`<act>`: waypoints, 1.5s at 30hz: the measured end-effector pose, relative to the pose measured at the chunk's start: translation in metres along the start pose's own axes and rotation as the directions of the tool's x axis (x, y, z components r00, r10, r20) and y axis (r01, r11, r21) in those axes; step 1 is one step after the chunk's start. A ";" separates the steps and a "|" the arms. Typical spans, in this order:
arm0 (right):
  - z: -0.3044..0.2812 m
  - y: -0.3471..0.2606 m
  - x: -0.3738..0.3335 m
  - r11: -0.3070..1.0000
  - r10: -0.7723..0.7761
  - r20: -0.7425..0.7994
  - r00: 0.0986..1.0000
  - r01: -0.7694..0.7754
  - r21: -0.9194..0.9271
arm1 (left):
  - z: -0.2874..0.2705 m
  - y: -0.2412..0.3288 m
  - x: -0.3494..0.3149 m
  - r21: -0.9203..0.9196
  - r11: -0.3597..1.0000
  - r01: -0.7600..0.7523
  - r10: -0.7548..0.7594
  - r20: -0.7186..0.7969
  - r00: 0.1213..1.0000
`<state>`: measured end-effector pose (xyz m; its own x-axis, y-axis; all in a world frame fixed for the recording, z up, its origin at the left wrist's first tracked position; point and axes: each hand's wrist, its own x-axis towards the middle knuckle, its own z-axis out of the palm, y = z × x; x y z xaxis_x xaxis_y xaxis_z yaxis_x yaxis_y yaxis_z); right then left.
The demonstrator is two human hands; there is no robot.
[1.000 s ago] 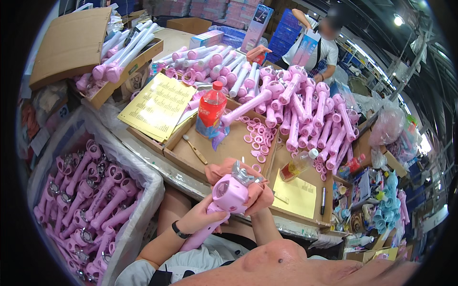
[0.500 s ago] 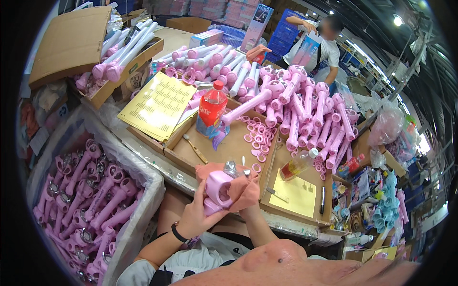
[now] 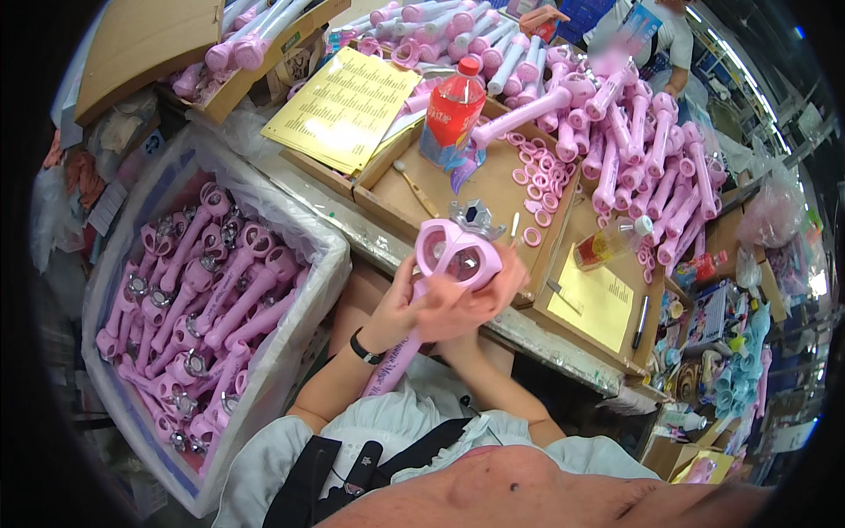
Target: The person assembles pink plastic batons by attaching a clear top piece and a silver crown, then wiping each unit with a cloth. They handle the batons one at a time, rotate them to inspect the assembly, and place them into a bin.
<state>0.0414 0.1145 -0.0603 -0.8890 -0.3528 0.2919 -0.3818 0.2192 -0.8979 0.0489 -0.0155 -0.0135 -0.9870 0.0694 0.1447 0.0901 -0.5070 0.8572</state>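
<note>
A pink toy wand (image 3: 393, 368) with an open round head and a silver crown-shaped top (image 3: 473, 217) is held tilted in front of me, its handle toward my lap. My left hand (image 3: 394, 315) is wrapped round it just below the head, with thumb and fingers closed. An orange cloth (image 3: 471, 306) covers the lower side of the head and part of the neck. Behind that cloth is my right hand (image 3: 459, 348), pressing it to the wand; most of its fingers are hidden.
A lined bin (image 3: 330, 264) of crowned pink wands stands at left. On the table are a red-capped bottle (image 3: 451, 114), a toothbrush (image 3: 415, 190), pink rings (image 3: 531, 236), a yellowish bottle (image 3: 607, 245), a marker (image 3: 642, 322) and heaped wands (image 3: 616, 132). Another person (image 3: 673, 40) is beyond.
The wand has turned so its head and crown face up and its handle shows below. The cloth has moved down onto the neck. My view has shifted toward the bin and lap.
</note>
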 end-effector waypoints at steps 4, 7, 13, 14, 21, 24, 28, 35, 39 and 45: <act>-0.026 -0.047 0.032 0.961 0.137 -0.206 0.969 -0.079 0.264 | 0.003 0.008 -0.007 0.183 0.983 -0.005 0.007 -0.007 1.000; -0.044 -0.071 0.055 0.843 -0.021 -0.227 0.974 0.140 0.519 | 0.003 0.011 -0.011 0.024 0.991 0.132 -0.134 0.111 0.985; -0.046 -0.068 0.057 0.453 0.098 0.083 0.992 -0.119 0.883 | 0.000 -0.005 -0.010 -0.333 0.842 0.424 -0.266 0.427 0.864; -0.044 -0.065 0.052 0.503 0.187 0.044 0.981 -0.134 0.854 | -0.001 -0.010 -0.011 -0.357 0.839 0.412 -0.258 0.407 0.876; -0.036 -0.058 0.043 0.828 0.138 -0.391 0.910 0.111 0.550 | -0.001 -0.033 -0.011 -0.700 0.609 0.373 -0.160 0.352 0.922; -0.036 -0.058 0.043 0.864 0.071 -0.421 0.904 0.155 0.479 | 0.000 -0.032 -0.012 -0.674 0.638 0.372 -0.173 0.346 0.922; -0.036 -0.058 0.039 0.886 0.012 -0.412 0.911 0.181 0.428 | 0.000 -0.028 -0.011 -0.627 0.684 0.373 -0.158 0.371 0.915; -0.060 -0.063 0.039 0.921 -0.165 -0.312 0.936 0.259 0.292 | 0.001 -0.013 -0.009 -0.475 0.743 0.472 -0.327 0.359 0.874; -0.067 -0.064 0.042 0.957 -0.263 -0.210 0.942 0.282 0.066 | 0.005 0.007 -0.009 -0.171 0.853 0.492 -0.463 0.184 0.867; -0.059 -0.061 0.041 0.978 -0.202 -0.242 0.949 0.208 -0.003 | 0.017 0.017 -0.021 0.286 0.933 0.219 -0.241 0.045 0.969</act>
<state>0.0138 0.1407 0.0261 -0.8276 -0.1585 0.5385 -0.5589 0.1443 -0.8166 0.0730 -0.0106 0.0062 -0.9726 0.2280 -0.0443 -0.0940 -0.2119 0.9728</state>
